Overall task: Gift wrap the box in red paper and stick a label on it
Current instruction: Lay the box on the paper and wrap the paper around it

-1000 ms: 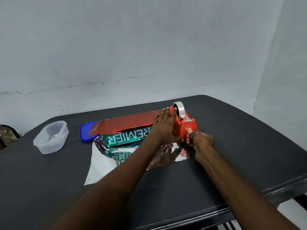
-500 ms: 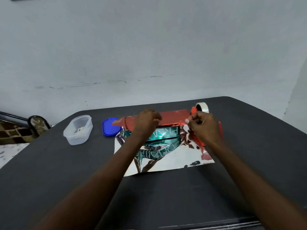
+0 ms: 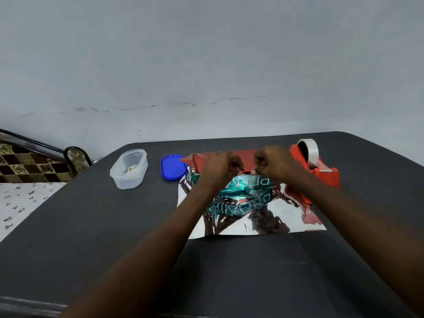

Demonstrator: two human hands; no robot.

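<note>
Red foil paper [image 3: 246, 157] lay folded over the top of the box [image 3: 246, 187], a green carton with white lettering that sat toward the far edge of the dark tabletop [image 3: 114, 237], nearer its right side. The paper's silvery inner face spread flat from the box toward the near edge and mirrored the carton and the arms above it. Both hands met over the box's top near edge. The left hand [image 3: 219, 167] had its fingers curled down onto the red flap, holding it against the box. The right hand [image 3: 274, 162], just beside it, had its grip pinched together at the fold; a small piece of tape may have been between the fingertips, though it was too small and blurred to be sure. An orange-red tape dispenser [image 3: 317, 172] with a roll of clear tape stood touching the paper's right side, just behind the right wrist. Left of the box lay a blue lid [image 3: 172, 167], and farther left, apart from it, stood a clear plastic container [image 3: 129, 169].
</note>
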